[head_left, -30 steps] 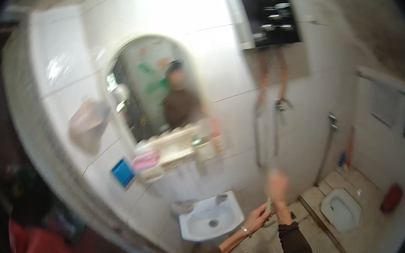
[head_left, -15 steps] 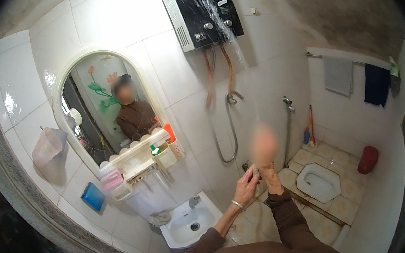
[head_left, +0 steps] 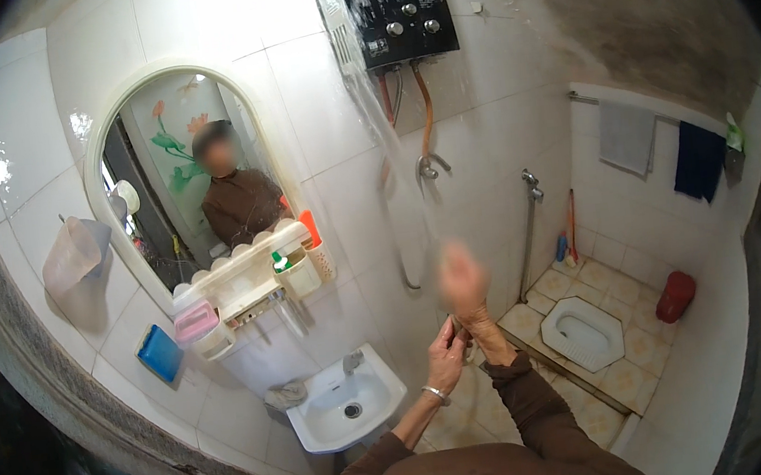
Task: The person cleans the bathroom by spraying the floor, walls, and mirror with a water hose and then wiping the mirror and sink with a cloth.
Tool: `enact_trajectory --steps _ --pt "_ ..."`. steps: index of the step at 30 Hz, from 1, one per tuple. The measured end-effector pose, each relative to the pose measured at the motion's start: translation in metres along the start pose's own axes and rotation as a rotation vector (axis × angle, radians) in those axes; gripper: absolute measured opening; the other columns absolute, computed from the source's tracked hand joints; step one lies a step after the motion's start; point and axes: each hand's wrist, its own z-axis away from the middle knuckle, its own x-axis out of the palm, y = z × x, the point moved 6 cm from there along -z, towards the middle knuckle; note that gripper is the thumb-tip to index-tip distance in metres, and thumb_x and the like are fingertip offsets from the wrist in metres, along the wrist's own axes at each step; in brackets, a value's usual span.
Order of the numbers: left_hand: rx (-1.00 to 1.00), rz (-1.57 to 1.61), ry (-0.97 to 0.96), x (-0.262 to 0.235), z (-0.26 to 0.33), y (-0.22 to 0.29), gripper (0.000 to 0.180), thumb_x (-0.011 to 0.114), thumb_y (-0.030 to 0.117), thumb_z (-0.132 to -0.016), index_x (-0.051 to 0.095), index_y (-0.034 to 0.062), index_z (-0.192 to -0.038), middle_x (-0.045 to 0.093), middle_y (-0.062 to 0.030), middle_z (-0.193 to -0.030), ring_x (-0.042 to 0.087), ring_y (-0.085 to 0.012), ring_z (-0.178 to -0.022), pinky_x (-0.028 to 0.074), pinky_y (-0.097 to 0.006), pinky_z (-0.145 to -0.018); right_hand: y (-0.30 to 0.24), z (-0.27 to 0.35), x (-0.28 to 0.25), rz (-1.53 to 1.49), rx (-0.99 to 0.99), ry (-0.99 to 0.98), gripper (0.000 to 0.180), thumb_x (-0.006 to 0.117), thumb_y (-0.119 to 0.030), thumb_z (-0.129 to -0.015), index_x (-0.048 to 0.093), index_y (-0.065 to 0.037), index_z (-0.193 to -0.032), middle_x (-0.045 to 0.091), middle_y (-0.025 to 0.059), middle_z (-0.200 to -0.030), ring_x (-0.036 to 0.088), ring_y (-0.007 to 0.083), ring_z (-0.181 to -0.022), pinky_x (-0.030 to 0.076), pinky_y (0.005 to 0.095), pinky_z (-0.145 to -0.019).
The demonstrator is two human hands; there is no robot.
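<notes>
Both my hands are held out together in front of me, below the water heater. My right hand is raised, its fingers and whatever they hold smeared by a blur. From it a water jet shoots up the wall and splashes over the black water heater. Close against the right wrist, my left hand, with a silver bangle, is closed on a small greyish piece whose kind I cannot make out. Brown sleeves cover both forearms.
A white washbasin with a grey cloth stands at left under an arched mirror and toiletry shelf. A metal shower hose hangs on the wall. At right are a squat toilet, red container and towels.
The water jet has swung left, from the heater's front to its left edge and the wall beside it. Both hands have shifted slightly left and down in view.
</notes>
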Motion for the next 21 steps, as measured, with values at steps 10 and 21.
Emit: enact_trajectory --steps 10,21 --pt "0.039 -0.311 0.052 -0.028 -0.005 0.012 0.025 0.045 0.013 -0.085 0.051 0.0015 -0.106 0.056 -0.0002 -0.076 0.046 -0.0059 -0.065 0.04 -0.021 -0.059 -0.038 0.003 0.008 0.419 -0.337 0.0 0.016 0.049 -0.011 -0.082 0.053 -0.001 -0.094 0.052 0.0063 -0.068 0.043 0.0107 -0.052 0.039 0.0277 -0.046" --pt "-0.242 -0.494 -0.229 -0.011 0.011 -0.063 0.03 0.056 0.015 -0.079 0.052 -0.0011 -0.103 0.061 -0.0069 -0.082 0.057 -0.0105 -0.076 0.046 -0.026 -0.066 0.098 0.069 -0.037 -0.393 0.966 0.045 0.034 0.048 -0.009 -0.083 0.043 0.0 -0.115 0.05 0.0007 -0.064 0.042 0.005 -0.05 0.034 0.0205 -0.044"
